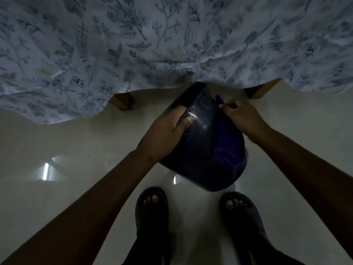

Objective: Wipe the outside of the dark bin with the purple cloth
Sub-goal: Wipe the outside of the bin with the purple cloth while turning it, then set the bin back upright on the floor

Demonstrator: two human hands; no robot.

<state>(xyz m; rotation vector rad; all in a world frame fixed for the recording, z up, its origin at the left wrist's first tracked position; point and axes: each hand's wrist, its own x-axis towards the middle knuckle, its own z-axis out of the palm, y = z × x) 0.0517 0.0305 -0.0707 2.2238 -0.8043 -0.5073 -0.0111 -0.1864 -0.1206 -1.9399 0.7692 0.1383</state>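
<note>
Above the floor (76,134) by the bed's edge, left hand (164,129) clamps the dark bin (202,150) steady; right hand (242,117) pinches the purple cloth (227,148) against its side for wiping.

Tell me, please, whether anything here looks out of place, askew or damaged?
Only the dark bin is askew: it is tipped on its side above the floor, gripped by the left hand, while the right hand holds the purple cloth against it. No spill or damage shows.
</note>
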